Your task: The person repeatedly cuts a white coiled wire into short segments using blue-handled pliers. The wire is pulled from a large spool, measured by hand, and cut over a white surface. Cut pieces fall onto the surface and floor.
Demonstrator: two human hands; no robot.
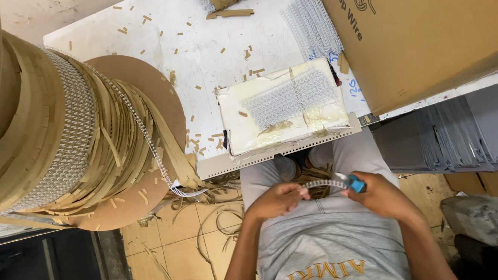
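My left hand [277,201] pinches one end of a short strip of silver loop binding wire [322,183] over my lap. My right hand [380,194] grips a small cutter with blue handles [353,182] at the strip's other end. A long run of the same wire [152,143] trails down from a big cardboard spool [71,134] on the left, wound with brown paper tape, toward my hands. On the white table [205,48] in front lies a taped block [285,107] with cut wire pieces [290,97] on top.
A large cardboard box [431,22] stands at the right of the table. More wire strips [311,26] lie beside it. Stacked grey sheets [458,133] sit at the right. Paper tape scraps [209,233] litter the tiled floor and the tabletop.
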